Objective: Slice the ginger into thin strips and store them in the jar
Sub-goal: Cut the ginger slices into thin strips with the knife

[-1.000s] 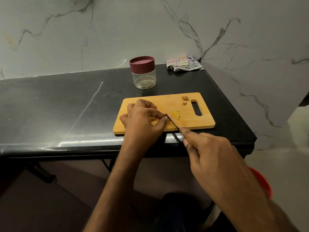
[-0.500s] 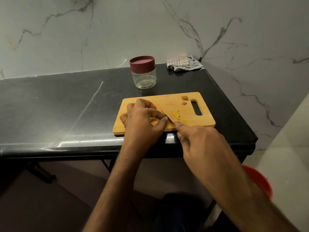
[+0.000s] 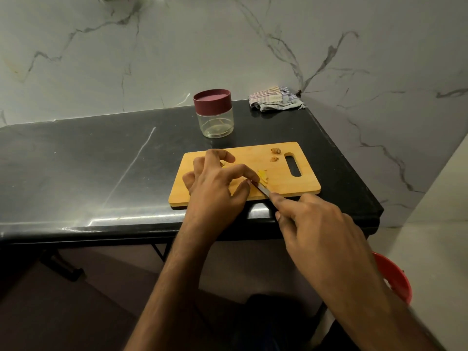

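A: How far along is the work, as you judge it?

B: I think it is in the early or middle part. Just beyond the left hand's (image 3: 215,183) fingertips lies a small heap of yellow ginger strips (image 3: 262,176), so some cutting is done. The glass jar (image 3: 215,115) stands well beyond both hands, its maroon lid (image 3: 212,98) is on, and it looks empty. So nothing is stored yet.

A: And the hands?

B: The left hand is curled, and thumb and forefinger seem to pinch a ginger piece on the bamboo cutting board (image 3: 291,183), but the piece itself is almost hidden under the fingers. The right hand (image 3: 314,224) grasps a knife (image 3: 262,190). The handle is hidden inside the hand, only the narrow blade shows, and its tip meets the left fingertips.

A: What is left to do?

B: To finish slicing, open the jar, put the strips inside and close it.

A: Please count the things.

B: One board, one jar with one lid, one knife, one heap of strips which I cannot count singly. Two brown ginger bits (image 3: 275,153) lie far beyond the knife tip, near the board's handle slot. One striped cloth (image 3: 276,98) is at the back corner of the black countertop (image 3: 88,160), and one red bucket (image 3: 395,279) is below the right wrist.
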